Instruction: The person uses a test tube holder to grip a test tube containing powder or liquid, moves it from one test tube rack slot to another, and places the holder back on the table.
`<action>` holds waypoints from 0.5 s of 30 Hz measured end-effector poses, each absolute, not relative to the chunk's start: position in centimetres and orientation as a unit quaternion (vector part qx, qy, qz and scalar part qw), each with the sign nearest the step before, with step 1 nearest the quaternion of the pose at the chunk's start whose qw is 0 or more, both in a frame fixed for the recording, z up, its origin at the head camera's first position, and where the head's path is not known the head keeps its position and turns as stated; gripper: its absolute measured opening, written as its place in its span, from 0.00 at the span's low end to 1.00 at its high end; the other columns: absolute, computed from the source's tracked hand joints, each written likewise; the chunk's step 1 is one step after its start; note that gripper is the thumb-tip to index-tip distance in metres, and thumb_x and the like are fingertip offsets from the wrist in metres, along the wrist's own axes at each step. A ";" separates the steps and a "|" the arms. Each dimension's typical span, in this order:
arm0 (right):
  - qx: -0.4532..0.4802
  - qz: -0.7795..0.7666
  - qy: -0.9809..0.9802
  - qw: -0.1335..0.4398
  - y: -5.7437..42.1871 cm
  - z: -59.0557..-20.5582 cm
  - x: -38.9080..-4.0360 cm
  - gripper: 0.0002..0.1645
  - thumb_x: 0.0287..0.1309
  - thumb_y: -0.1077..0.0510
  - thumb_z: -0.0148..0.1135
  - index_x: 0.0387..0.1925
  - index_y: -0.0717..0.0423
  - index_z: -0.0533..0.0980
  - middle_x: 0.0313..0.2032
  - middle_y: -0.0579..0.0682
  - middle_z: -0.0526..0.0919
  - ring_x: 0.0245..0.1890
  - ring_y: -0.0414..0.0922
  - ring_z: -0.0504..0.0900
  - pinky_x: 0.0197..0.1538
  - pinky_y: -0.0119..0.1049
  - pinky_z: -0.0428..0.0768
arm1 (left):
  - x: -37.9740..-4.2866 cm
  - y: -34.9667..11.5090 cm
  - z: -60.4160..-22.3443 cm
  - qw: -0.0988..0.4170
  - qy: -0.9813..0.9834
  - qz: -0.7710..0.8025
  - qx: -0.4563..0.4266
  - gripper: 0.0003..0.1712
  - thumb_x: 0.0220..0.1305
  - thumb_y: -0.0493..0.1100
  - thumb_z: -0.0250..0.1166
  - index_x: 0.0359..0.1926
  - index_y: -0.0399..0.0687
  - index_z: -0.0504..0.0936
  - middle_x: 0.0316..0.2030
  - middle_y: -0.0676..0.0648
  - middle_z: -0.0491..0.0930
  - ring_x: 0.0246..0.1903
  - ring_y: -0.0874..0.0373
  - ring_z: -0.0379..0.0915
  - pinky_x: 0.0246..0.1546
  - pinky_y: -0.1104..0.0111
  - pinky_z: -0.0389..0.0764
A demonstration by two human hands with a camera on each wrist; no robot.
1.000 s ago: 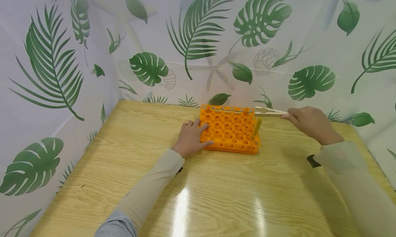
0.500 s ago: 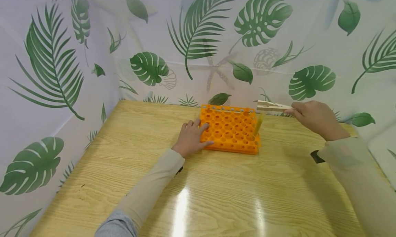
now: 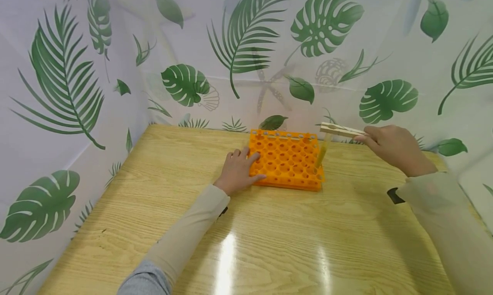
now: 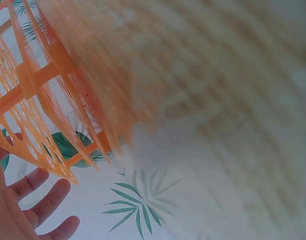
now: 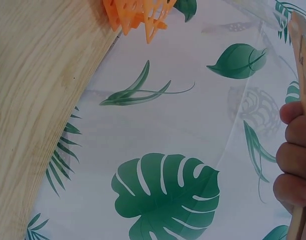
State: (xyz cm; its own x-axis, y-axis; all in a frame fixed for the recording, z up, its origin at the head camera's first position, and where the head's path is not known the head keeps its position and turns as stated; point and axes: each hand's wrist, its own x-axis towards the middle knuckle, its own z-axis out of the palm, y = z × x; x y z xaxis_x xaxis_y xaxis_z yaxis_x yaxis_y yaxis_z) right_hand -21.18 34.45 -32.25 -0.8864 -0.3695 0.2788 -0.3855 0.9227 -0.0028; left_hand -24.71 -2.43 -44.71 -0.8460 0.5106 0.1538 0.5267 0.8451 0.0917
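Note:
In the head view, an orange test tube rack point(image 3: 283, 183) with many round holes stands on the table. My left hand point(image 3: 236, 171) rests with spread fingers at its left end, and the left wrist view shows those fingertips point(image 4: 63, 187) beside the rack's edge point(image 4: 40, 112). My right hand point(image 3: 398, 147) grips a wooden test tube clamp point(image 3: 343, 130). At the clamp's far end, a clear test tube with yellow liquid point(image 3: 322, 153) slants down at the rack's right end. Whether its bottom sits in a hole, I cannot tell. Only the curled fingers point(image 5: 295, 155) on the clamp show in the right wrist view.
The wood-grain table point(image 3: 269, 243) stretches in front of the rack. Close behind it hangs a white curtain point(image 3: 231, 107) printed with green leaves. A pale sleeve blurs most of the left wrist view.
My right hand has risen slightly and shifted right, and the clamp's tip is higher. More of the tube's upper part shows below it. The left hand and rack look unmoved.

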 end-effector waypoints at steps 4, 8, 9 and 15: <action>0.193 0.029 -0.970 0.145 34.6 -32.4 -21.1 0.23 0.65 0.45 0.53 0.19 0.52 0.60 0.12 0.45 0.55 0.13 0.41 0.54 0.22 0.34 0.56 | -24.8 -2.4 -44.7 0.062 -0.959 -0.066 -0.269 0.38 0.57 0.72 0.53 0.63 0.59 0.67 0.58 0.44 0.65 0.51 0.46 0.65 0.50 0.54 0.68; 0.194 0.036 -0.968 0.157 34.8 -32.5 -21.0 0.24 0.65 0.44 0.53 0.19 0.51 0.60 0.12 0.45 0.55 0.13 0.40 0.53 0.21 0.33 0.55 | -24.8 -2.4 -44.7 0.061 -0.959 -0.065 -0.269 0.38 0.58 0.73 0.53 0.63 0.60 0.66 0.57 0.44 0.65 0.50 0.46 0.65 0.49 0.55 0.68; 0.194 0.040 -0.967 0.160 34.8 -32.5 -21.0 0.24 0.65 0.44 0.53 0.18 0.52 0.60 0.12 0.45 0.55 0.13 0.40 0.53 0.21 0.33 0.54 | -24.7 -2.4 -44.7 0.061 -0.959 -0.066 -0.269 0.38 0.58 0.73 0.53 0.63 0.60 0.66 0.57 0.44 0.65 0.50 0.47 0.65 0.49 0.55 0.68; 0.193 0.064 -0.962 0.181 35.2 -33.0 -20.7 0.24 0.66 0.46 0.52 0.18 0.52 0.60 0.11 0.45 0.56 0.12 0.39 0.51 0.21 0.32 0.54 | -24.6 -2.4 -44.6 0.057 -0.959 -0.065 -0.268 0.38 0.58 0.72 0.52 0.63 0.60 0.66 0.57 0.45 0.64 0.50 0.47 0.65 0.49 0.55 0.68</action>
State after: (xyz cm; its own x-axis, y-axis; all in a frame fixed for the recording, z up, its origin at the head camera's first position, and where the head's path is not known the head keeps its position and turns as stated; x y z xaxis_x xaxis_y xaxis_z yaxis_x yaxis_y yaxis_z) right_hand -20.75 35.22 -32.98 -0.8601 -0.3478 0.3731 -0.3944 0.9173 -0.0543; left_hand -24.65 -2.42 -44.60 -0.8496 0.5074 0.1440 0.5222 0.8475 0.0947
